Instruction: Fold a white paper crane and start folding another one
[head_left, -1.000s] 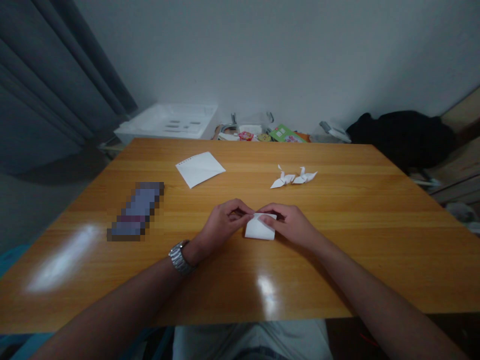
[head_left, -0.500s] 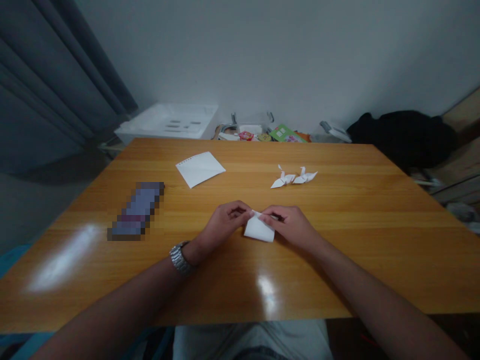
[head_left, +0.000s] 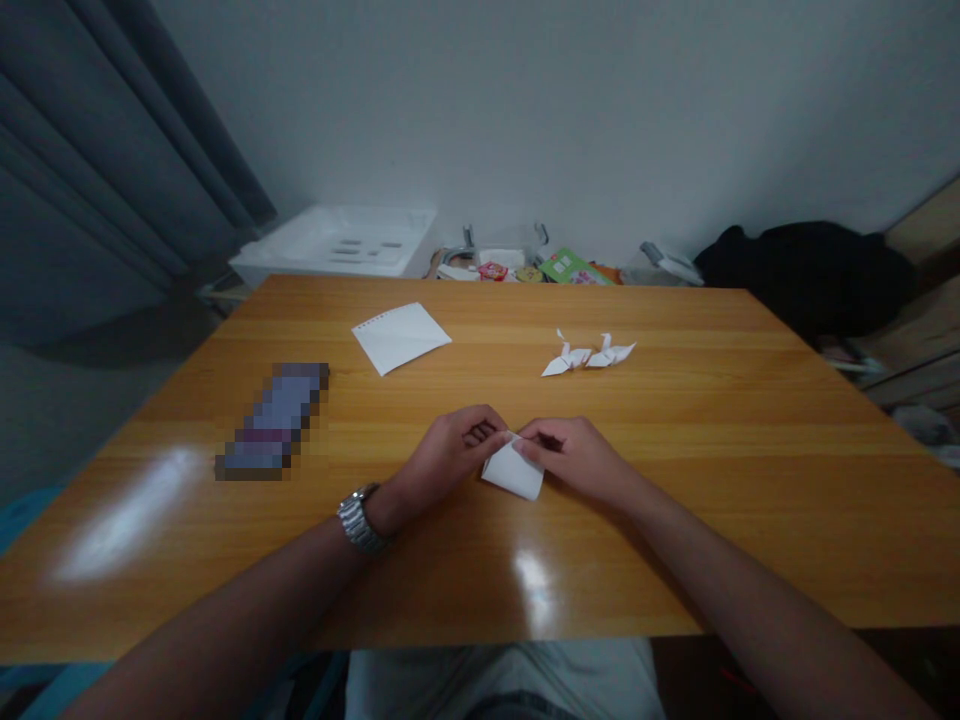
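A small folded piece of white paper (head_left: pixel 515 474) is pinched between my two hands, a little above or on the table; which of these I cannot tell. My left hand (head_left: pixel 459 443) grips its upper left edge with thumb and fingers. On the upper right edge, my right hand (head_left: pixel 573 456) pinches the same paper, its fingertips close to those of the left. Beyond my hands two white folded paper cranes (head_left: pixel 589 358) stand side by side. Further left lies a flat sheet of white paper (head_left: pixel 401 338) with a row of punched holes along one edge.
The wooden table (head_left: pixel 720 430) spans the view. A pixelated, phone-like dark object (head_left: pixel 274 420) lies on its left side. Past the far edge are a white plastic tray (head_left: pixel 337 240), a green packet (head_left: pixel 574 268) and a black cloth heap (head_left: pixel 810 275).
Both hands have shifted slightly toward me with the folded paper. The paper's lower edge now sits nearer and a little further left. Everything else stays in place.
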